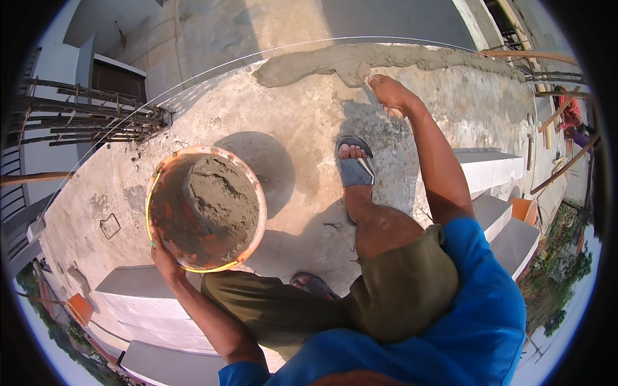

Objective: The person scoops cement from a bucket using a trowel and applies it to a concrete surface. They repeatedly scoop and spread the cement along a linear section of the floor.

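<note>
And there's the trowel (351, 74), ahead and to the right of the bucket (261, 212), its mortar-smeared blade lying right on the strip of wet mortar (438, 59). The right grip (390, 95) is closed firmly around its handle, arm stretched well out past the bucket. That grey strip runs crosswise, beginning ahead of the bucket and carrying on far to its right, lumpy along much of its length.

Over to the bucket itself: wide, round, a yellow handle (148, 204) lying along its rim, and a big heap of mortar (222, 193) piled inside toward the right. The left grip (166, 256) has hold of it at the rim, near side, a little left.

Right of the bucket, one sandalled foot (356, 168) is planted on the concrete slab (302, 138); a bent wire loop (110, 226) lies to the bucket's left. A thin white string (257, 49) sweeps past on the bucket's far side, bowed by the lens. Left and beyond the bucket, a bundle of dark rods (84, 119) juts out; just nearer than it, a pale block (145, 283). Way off to the bucket's right, another person in red (570, 110) at the edge of view.
</note>
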`<state>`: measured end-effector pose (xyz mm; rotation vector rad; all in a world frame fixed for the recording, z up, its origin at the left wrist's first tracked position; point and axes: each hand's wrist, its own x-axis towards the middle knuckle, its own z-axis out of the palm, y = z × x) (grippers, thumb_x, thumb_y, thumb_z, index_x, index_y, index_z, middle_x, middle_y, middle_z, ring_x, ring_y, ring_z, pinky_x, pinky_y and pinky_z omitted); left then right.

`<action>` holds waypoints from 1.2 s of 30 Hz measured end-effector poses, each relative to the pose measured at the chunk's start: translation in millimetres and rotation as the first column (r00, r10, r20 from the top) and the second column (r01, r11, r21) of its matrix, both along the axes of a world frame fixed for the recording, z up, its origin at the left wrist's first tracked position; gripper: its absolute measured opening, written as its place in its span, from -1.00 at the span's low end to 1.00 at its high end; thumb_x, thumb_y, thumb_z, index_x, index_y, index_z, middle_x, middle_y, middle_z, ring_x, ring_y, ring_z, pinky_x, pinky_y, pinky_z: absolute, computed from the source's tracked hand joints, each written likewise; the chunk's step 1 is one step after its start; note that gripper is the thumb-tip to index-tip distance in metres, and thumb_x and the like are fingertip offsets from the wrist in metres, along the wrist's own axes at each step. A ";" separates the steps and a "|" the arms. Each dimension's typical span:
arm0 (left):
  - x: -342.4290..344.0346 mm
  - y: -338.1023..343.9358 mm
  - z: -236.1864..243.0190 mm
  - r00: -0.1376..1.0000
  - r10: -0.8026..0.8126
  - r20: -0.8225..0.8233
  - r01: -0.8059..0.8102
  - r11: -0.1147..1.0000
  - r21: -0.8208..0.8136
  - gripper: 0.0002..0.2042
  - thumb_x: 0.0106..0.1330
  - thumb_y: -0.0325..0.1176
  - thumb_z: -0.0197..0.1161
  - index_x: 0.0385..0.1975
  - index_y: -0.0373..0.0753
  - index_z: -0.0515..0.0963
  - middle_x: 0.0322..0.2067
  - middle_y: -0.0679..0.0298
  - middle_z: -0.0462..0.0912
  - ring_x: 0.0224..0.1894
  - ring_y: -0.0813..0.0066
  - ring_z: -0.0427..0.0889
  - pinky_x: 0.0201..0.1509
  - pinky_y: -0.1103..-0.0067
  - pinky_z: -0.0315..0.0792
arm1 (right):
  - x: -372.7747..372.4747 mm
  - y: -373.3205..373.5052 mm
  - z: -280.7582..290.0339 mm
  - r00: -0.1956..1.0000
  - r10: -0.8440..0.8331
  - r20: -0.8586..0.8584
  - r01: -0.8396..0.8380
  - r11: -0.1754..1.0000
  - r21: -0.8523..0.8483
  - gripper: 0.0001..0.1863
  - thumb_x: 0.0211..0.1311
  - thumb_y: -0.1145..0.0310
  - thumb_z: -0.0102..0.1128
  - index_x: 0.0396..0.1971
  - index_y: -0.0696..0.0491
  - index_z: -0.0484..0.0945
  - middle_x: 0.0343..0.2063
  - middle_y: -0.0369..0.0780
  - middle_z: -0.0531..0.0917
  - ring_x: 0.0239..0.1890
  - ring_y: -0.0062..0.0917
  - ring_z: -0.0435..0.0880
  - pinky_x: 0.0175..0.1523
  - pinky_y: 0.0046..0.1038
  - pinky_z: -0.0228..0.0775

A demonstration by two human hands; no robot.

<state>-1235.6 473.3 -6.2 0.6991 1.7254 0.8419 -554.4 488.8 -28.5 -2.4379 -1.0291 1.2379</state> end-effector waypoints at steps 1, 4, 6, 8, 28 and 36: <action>2.3 0.7 2.8 1.000 0.001 -0.007 -0.001 1.000 -0.017 -0.24 0.59 0.23 0.17 0.48 -0.35 0.42 0.31 0.08 0.60 0.21 0.26 0.67 0.20 0.35 0.64 | 14.2 -11.1 3.4 1.000 -0.023 0.007 0.023 1.000 -0.021 -0.49 0.67 -0.01 -0.14 0.11 0.17 0.50 -0.50 -0.19 0.52 -0.66 -0.43 0.54 -0.58 -0.28 0.46; 1.7 -2.1 -4.5 0.999 0.027 0.022 -0.030 0.991 0.128 -0.29 0.58 0.15 0.25 0.35 -0.47 0.51 0.19 0.04 0.68 0.12 0.24 0.71 0.18 0.34 0.62 | 31.3 -42.0 26.5 0.991 -0.084 0.106 0.091 0.994 -0.064 -0.53 0.67 -0.02 -0.11 0.08 0.11 0.53 -0.51 -0.24 0.48 -0.63 -0.49 0.50 -0.59 -0.33 0.38; 2.3 -4.3 8.5 0.996 0.046 0.078 -0.051 0.996 0.074 -0.36 0.60 0.08 0.26 0.31 -0.47 0.54 0.15 0.02 0.70 0.07 0.25 0.73 0.11 0.38 0.64 | 7.4 -49.1 60.2 0.990 -0.052 0.129 0.055 0.998 -0.024 -0.51 0.66 0.02 -0.09 0.09 0.18 0.55 -0.41 -0.06 0.62 -0.57 -0.31 0.60 -0.46 -0.23 0.48; 17.8 -6.6 31.4 0.990 0.036 0.133 -0.047 0.996 0.078 -0.42 0.61 0.02 0.24 0.28 -0.45 0.56 0.10 0.02 0.72 0.00 0.26 0.76 0.07 0.41 0.67 | -21.4 -55.4 97.9 0.973 0.102 0.206 -0.113 0.993 0.043 -0.51 0.66 0.04 -0.06 0.10 0.20 0.57 -0.31 0.06 0.72 -0.47 -0.15 0.68 -0.28 -0.16 0.53; 188.1 -10.4 118.4 0.916 -0.277 -0.290 0.335 0.926 0.175 -0.51 0.60 -0.07 0.31 -0.56 -0.28 0.52 -0.68 0.52 0.32 -0.56 0.72 0.19 -0.51 0.52 0.09 | -230.0 -49.3 101.8 0.342 0.940 0.013 -0.934 0.338 0.119 -0.60 0.52 0.28 0.11 0.20 0.20 0.54 -0.21 0.03 0.75 -0.06 -0.03 0.78 0.03 -0.02 0.61; 184.6 -17.1 113.5 0.881 -0.315 -0.352 0.383 0.912 0.145 -0.51 0.58 -0.07 0.32 -0.56 -0.31 0.52 -0.72 0.42 0.34 -0.58 0.68 0.24 -0.52 0.49 0.14 | -201.5 -35.5 86.2 0.254 0.960 0.120 -0.965 0.260 -0.040 -0.62 0.63 0.09 0.07 0.22 0.00 0.53 -0.32 -0.04 0.77 -0.15 -0.02 0.77 -0.05 -0.02 0.61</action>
